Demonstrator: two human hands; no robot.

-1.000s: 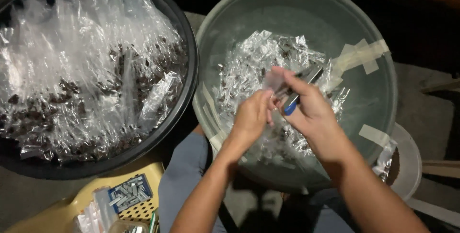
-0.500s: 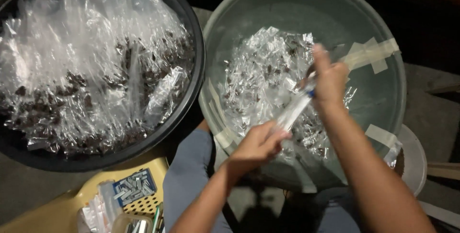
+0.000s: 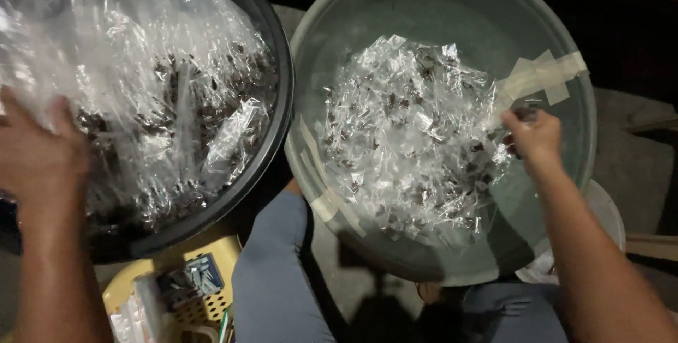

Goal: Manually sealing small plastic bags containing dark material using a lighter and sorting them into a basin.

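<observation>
Left hand [image 3: 39, 156] spread flat, fingers up, pressed on clear plastic packets [image 3: 141, 96] heaped in black round basin [image 3: 277, 89]; holding nothing that shows; dark brown bits inside those packets. Right hand [image 3: 533, 135] curled over small sealed packets [image 3: 409, 145] piled in grey plastic basin [image 3: 565, 53], at its right side; grip closed on something dark, perhaps a stapler, too hidden to tell. Strips of beige tape [image 3: 540, 75] just above right hand on grey wall; more tape [image 3: 328, 202] along near rim. Below black basin, yellow basket [image 3: 212, 251] with box of staples [image 3: 201, 276]; grey trouser knee [image 3: 272, 279] between both basins.
</observation>
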